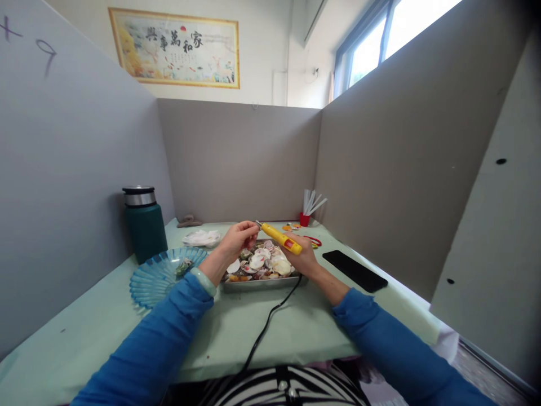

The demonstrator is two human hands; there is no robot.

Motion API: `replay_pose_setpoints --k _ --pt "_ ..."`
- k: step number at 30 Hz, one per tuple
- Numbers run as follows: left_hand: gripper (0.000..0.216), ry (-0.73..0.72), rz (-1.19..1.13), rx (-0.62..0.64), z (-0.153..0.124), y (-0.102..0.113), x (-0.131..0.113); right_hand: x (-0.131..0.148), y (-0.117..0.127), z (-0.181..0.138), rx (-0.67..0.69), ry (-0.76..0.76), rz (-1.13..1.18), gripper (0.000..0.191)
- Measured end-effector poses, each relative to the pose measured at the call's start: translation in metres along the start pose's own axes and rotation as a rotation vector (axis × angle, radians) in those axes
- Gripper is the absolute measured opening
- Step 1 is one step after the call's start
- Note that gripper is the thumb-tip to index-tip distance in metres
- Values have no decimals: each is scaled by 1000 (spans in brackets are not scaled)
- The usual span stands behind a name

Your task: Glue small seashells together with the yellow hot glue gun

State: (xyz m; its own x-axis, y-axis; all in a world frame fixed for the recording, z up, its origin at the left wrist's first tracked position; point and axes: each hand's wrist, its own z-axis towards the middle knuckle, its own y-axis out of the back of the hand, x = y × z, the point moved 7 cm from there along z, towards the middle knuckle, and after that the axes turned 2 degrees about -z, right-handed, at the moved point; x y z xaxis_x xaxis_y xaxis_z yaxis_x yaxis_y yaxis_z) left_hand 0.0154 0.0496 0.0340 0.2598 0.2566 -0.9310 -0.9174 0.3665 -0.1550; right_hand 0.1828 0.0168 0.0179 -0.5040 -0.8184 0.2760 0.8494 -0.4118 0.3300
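Note:
My right hand (301, 255) is wrapped round a yellow hot glue gun (276, 234) with a red part on its side and a black cord (270, 317) trailing down over the table edge. Its metal tip points left, close to the fingertips of my left hand (240, 239). Those fingers are pinched together; whatever they hold is too small or hidden to name. Beneath both hands is a metal tray (240, 286) heaped with seashells (264, 259), partly covered by my hands. A blue glass plate (146, 282) with a small shell cluster (183, 267) on it is beside my left forearm.
A green bottle (146, 228) stands at the left panel. Behind the plate lies crumpled white tissue (202, 238). A red cup (304, 220) of white glue sticks (311, 202) stands at the back right. Red-handled scissors (314, 241) and a black phone (355, 270) are on the right.

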Motion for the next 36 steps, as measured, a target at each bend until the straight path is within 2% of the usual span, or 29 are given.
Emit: replay_pose_setpoints --k 10,22,30,36 --pt "24 59 -119 16 0 2 0 4 1 0 16 6 21 11" --pt "26 104 -229 137 -4 -7 2 5 2 1 17 -3 29 11" --pt "26 103 -211 79 -4 -4 0 7 4 0 -11 40 34 10" --pt "26 104 -214 94 -4 -5 0 16 5 1 15 72 15 12"
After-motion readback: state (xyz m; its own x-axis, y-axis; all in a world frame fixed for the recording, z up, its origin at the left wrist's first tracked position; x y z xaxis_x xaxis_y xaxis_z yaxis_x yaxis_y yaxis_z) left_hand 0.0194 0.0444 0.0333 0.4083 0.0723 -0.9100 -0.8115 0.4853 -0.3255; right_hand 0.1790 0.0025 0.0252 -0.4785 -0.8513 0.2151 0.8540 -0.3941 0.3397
